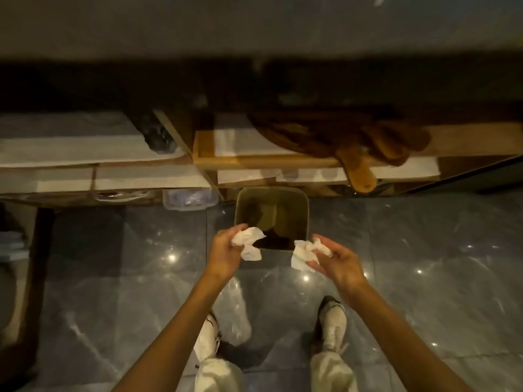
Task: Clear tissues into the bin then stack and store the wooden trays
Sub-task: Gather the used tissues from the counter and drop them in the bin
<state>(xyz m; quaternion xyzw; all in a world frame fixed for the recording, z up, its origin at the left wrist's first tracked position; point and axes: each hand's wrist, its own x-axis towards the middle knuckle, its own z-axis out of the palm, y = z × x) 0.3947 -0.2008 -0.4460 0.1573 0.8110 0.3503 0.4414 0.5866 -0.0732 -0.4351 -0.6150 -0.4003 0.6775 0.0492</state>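
Observation:
A square olive-green bin (pixel 300 195) stands open on the floor below the shelves. My left hand (pixel 223 254) grips a crumpled white tissue (pixel 249 241) at the bin's near-left corner. My right hand (pixel 335 260) holds a second crumpled tissue (pixel 304 254) at the near-right corner. Both tissues hang just over or in front of the near rim. Dark wooden trays and boards (pixel 365 142) lie piled on a light wooden shelf (pixel 263 161) above the bin, one rounded board sticking out over the shelf edge.
Shelves hold white paper-lined trays (pixel 70 145) at left and white sheets below. A clear plastic container (pixel 189 199) sits left of the bin. The floor is glossy dark tile (pixel 127 264). My two white shoes (pixel 334 326) stand near the bin.

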